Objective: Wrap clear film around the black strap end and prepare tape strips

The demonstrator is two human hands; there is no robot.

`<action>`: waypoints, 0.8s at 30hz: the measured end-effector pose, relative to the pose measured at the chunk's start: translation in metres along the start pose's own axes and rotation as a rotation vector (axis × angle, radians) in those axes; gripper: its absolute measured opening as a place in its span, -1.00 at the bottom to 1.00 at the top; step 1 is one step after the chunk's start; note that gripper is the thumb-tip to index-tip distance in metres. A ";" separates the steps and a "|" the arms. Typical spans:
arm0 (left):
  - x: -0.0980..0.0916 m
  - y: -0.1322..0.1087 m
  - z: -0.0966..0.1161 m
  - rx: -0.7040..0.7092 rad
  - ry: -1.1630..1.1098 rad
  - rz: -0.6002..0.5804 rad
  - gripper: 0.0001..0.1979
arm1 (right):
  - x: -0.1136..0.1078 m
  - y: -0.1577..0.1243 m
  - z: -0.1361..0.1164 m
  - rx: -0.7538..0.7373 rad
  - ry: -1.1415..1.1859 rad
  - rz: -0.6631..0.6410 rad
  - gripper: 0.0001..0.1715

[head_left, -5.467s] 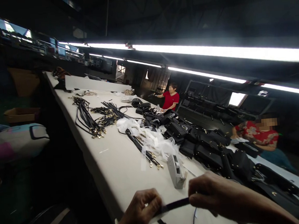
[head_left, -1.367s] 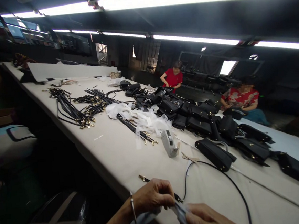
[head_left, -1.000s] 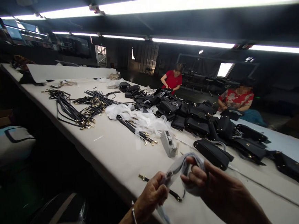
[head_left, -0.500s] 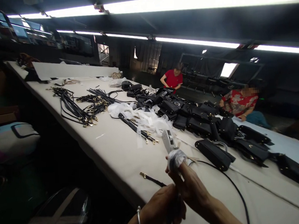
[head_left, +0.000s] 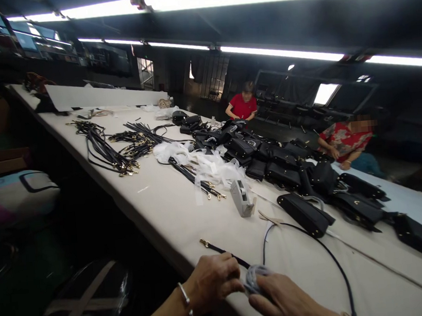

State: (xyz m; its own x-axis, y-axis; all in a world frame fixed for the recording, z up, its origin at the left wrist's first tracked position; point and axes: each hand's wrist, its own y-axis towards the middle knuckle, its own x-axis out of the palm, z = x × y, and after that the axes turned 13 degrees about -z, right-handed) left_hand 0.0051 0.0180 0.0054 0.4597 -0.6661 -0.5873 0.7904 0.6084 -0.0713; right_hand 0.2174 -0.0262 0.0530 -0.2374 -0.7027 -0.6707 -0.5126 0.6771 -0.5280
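Observation:
My left hand [head_left: 216,277] is closed, its fingers curled at the near edge of the table beside a black strap [head_left: 224,253] with a gold clasp. What it pinches is hidden. My right hand [head_left: 283,293] grips a glossy grey-white wrapped bundle [head_left: 256,277], close to the left fingertips. The strap runs behind the left knuckles to this bundle. Beyond the bundle, a thin black cord [head_left: 334,260] arcs over the table to a gold fitting by my right wrist. A grey tape dispenser [head_left: 242,198] stands farther off, apart from both hands.
Black bags [head_left: 283,172] are heaped along the right side. White wrapping [head_left: 211,165] and bundled black straps [head_left: 104,149] lie on the pale table [head_left: 157,216]. Two people, one in a red shirt [head_left: 242,107], are at the far side. A dark plastic-covered seat [head_left: 80,304] stands lower left.
My right hand has drawn back from the tape dispenser, bringing the grey-white bundle down nearer the table edge. My left hand has turned and shifted left, and the hands no longer overlap.

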 end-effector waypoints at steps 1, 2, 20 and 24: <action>0.004 0.000 -0.003 0.054 0.009 -0.013 -0.83 | -0.001 -0.002 0.000 0.005 0.161 -0.059 -0.65; 0.007 0.000 -0.004 0.113 -0.021 -0.025 -0.84 | -0.002 -0.005 0.002 0.003 0.332 -0.122 -0.62; 0.036 0.079 -0.004 0.057 -1.008 -0.480 -0.47 | -0.012 -0.028 0.090 -0.091 1.055 -0.345 -0.70; 0.024 0.099 -0.004 0.041 -0.659 -0.431 -0.38 | -0.042 -0.023 0.096 -0.157 0.739 -0.307 -0.79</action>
State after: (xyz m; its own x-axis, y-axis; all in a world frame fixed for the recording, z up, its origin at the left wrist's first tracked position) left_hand 0.0927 0.0642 -0.0190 0.2446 -0.9658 0.0856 0.9619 0.2306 -0.1466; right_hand 0.3184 0.0085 0.0429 -0.5225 -0.8518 0.0384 -0.7400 0.4307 -0.5167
